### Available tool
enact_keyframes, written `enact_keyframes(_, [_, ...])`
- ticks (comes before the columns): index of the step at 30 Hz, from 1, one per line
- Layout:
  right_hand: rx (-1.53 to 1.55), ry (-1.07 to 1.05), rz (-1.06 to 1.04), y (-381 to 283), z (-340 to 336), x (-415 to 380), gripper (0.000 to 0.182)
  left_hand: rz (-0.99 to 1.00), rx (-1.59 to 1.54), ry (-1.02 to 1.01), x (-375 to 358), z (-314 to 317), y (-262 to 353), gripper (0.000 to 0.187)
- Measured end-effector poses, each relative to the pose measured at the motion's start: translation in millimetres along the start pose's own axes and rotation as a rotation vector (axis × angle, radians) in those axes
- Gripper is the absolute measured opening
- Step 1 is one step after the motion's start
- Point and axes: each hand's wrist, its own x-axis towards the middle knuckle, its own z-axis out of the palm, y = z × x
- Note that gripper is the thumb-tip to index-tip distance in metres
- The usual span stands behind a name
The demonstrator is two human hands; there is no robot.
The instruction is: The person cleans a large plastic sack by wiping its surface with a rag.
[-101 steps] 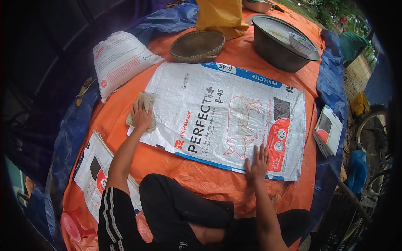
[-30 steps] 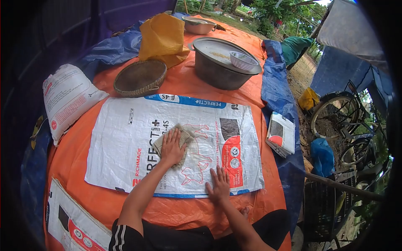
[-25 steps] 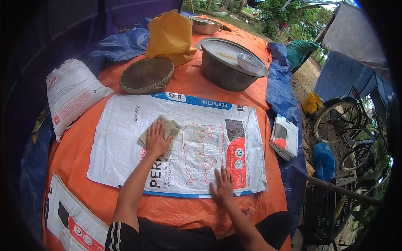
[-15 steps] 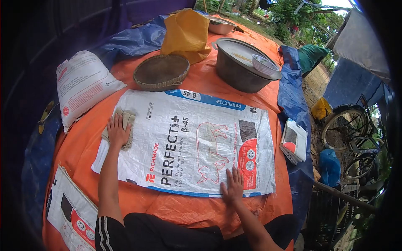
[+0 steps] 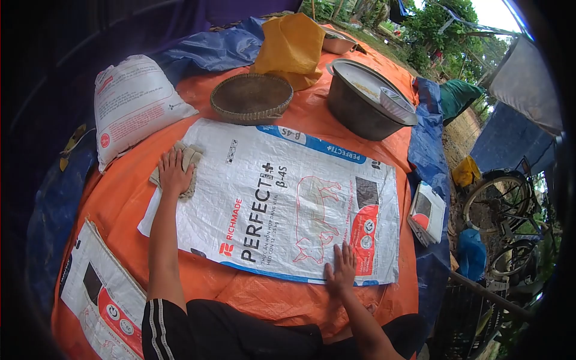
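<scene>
My left hand (image 5: 174, 173) holds a folded beige cloth (image 5: 191, 157) against the upper left edge of a white feed sack, its fingers laid over the cloth. The feed sack (image 5: 276, 204) lies flat in front of me, printed "Richmade Perfect" with a red pig outline and a blue border. My right hand (image 5: 342, 268) rests palm down near the sack's lower right edge, fingers spread, with nothing in it. Part of the cloth is hidden under my left hand.
An orange tarp (image 5: 198, 282) lies under everything. Beyond the sack stand a full white bag (image 5: 135, 108), a woven basket (image 5: 252, 99), a yellow sack (image 5: 288, 48) and a large dark pot (image 5: 360, 111). Folded sacks (image 5: 427, 213) lie right, another sack (image 5: 105, 294) lower left.
The view has shifted, so most things sit farther right in it. My left hand and the cloth have slid slightly toward the sack's far left edge. My right hand stays on the sack.
</scene>
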Motion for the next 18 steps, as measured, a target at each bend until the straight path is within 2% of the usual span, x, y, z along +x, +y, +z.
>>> enact_keyframes(7, [-0.013,-0.021,-0.002,2,-2,-6,0.066,0.010,-0.013,0.059,-10,2,-4,0.074])
enact_keyframes(10, [-0.016,-0.039,-0.007,4,-1,-18,0.067,0.022,0.019,0.026,-16,2,-5,0.073])
enact_keyframes(12, [0.009,-0.096,0.024,3,-6,-33,0.068,0.083,-0.031,0.091,-24,5,-10,0.071])
enact_keyframes(16, [0.042,-0.118,-0.026,13,-17,-56,0.066,0.071,-0.031,0.128,-45,9,-15,0.068])
enact_keyframes(18, [-0.005,-0.141,-0.040,22,-20,-57,0.066,0.128,-0.039,0.265,-56,16,-18,0.066])
